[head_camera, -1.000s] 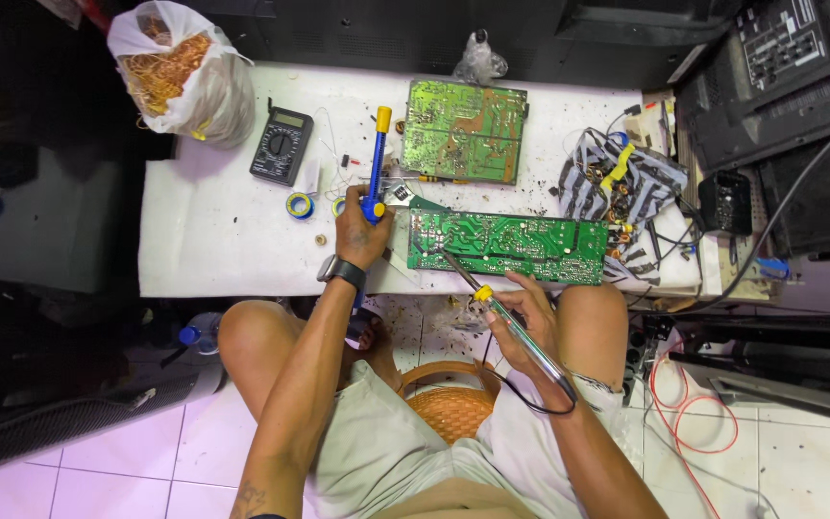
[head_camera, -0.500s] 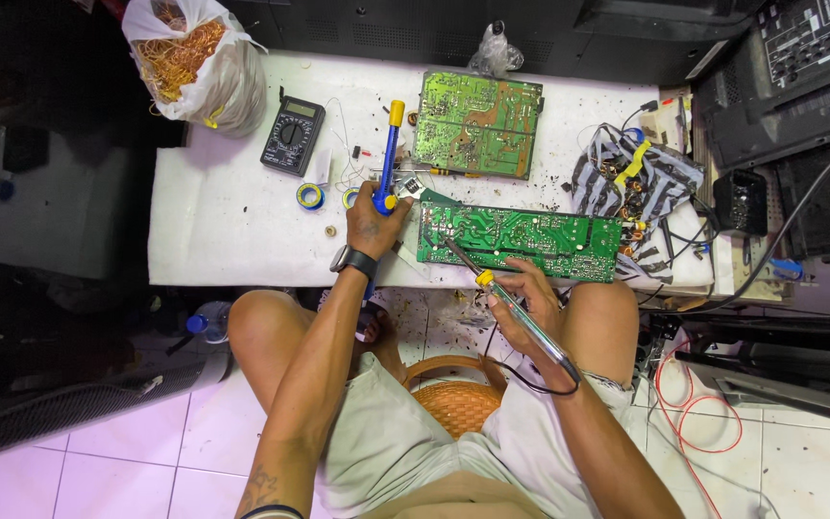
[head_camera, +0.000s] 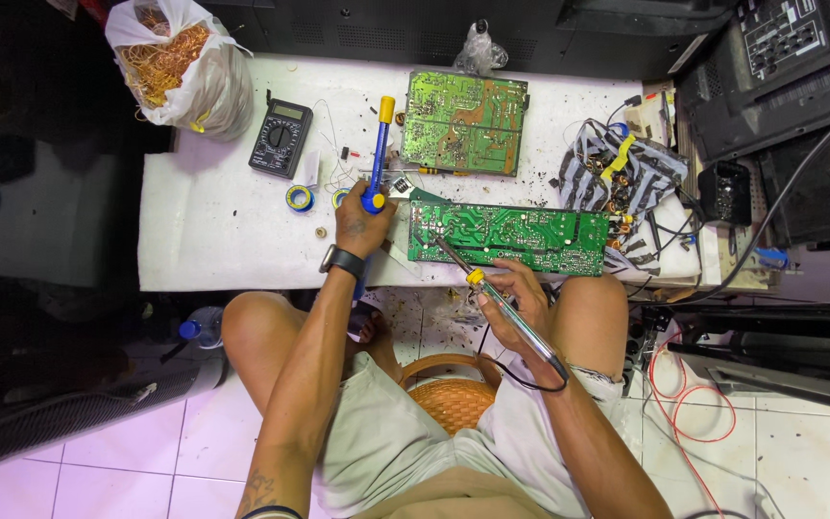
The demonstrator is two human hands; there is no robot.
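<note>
On the white worktable [head_camera: 213, 240] I see a long green circuit board [head_camera: 511, 235] at the near edge, which I use as the landmark. My left hand [head_camera: 362, 223], just left of the board, is closed around the blue desoldering pump [head_camera: 377, 159], whose yellow-capped shaft points away from me. My right hand [head_camera: 516, 303], just below the board and past the table edge, grips the soldering iron [head_camera: 501, 298]; its tip rests on the board's left part. Beyond the board lies a second, squarer green board [head_camera: 461, 122]. Up and left of the board sit a black multimeter [head_camera: 280, 137] and a white bag of copper wire scrap [head_camera: 180, 67]. Right of the board, a striped cloth with parts [head_camera: 617, 173] crowds the surface. Bare tabletop lies left of the board. Dark equipment cases [head_camera: 790, 77] hem the right side; tiled floor [head_camera: 799, 452] lies below.
</note>
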